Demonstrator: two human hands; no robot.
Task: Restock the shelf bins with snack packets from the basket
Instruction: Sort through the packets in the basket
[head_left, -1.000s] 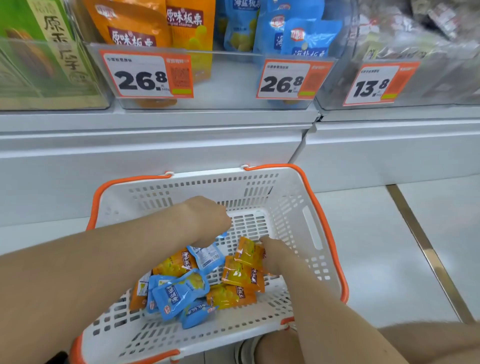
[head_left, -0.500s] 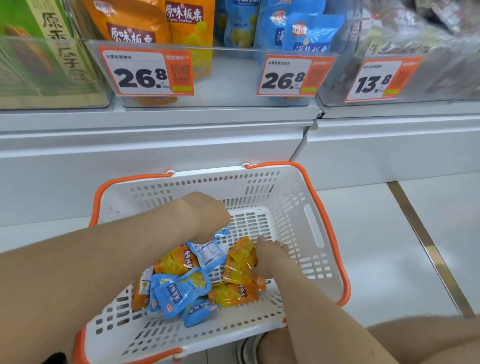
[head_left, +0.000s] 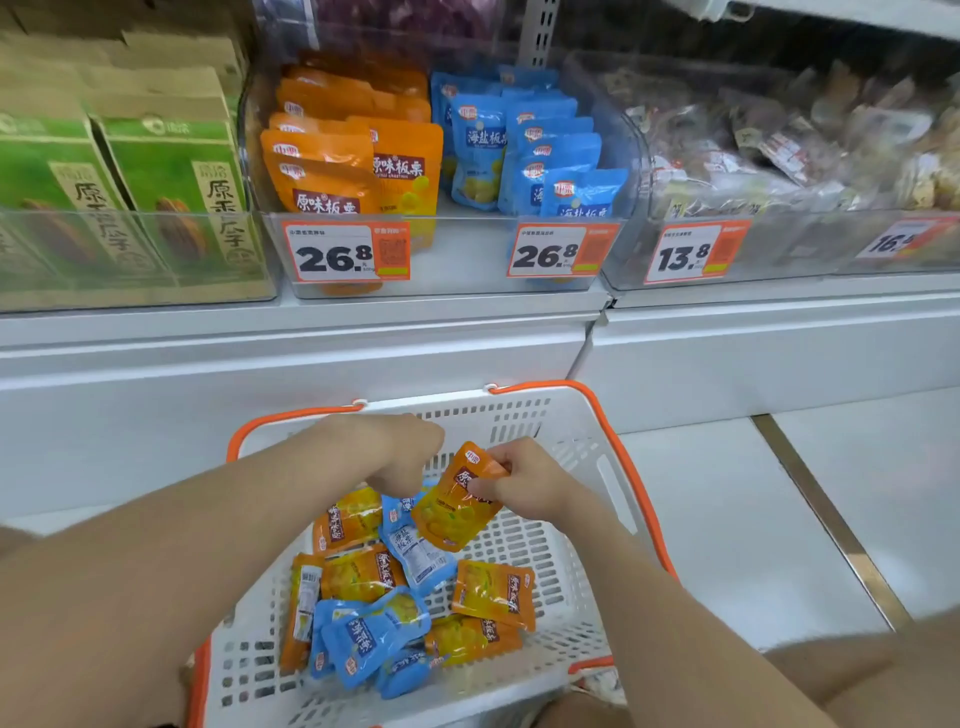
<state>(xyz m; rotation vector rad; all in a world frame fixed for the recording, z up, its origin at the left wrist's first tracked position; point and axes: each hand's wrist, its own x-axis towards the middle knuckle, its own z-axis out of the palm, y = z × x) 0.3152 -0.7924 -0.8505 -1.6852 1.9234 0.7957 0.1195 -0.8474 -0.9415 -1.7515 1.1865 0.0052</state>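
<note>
**Orange packet held over the basket**

The right hand (head_left: 524, 486) pinches an orange packet (head_left: 449, 512) by its top corner, thumb and curled fingers closed on the edge. The packet hangs tilted just to the left of that hand, clear of the pile underneath.

The left hand (head_left: 395, 452) is close beside it on the other side of the packet, knuckles up and fingers curled downward. Its fingertips are hidden, so whether it holds anything cannot be told.

Both hands are inside the white basket (head_left: 524, 410) with the orange rim. Below them, on the basket floor, lie loose orange packets (head_left: 363, 577) and blue packets (head_left: 369, 636), overlapping in a heap.

Well above and beyond the hands stands a clear shelf bin (head_left: 441, 270). Its left half holds upright orange bags (head_left: 332, 171) and its right half blue bags (head_left: 540, 150). A price tag (head_left: 345, 252) reading 26.8 is fixed to the bin front. Green boxes (head_left: 171, 171) stand further to the left.
</note>
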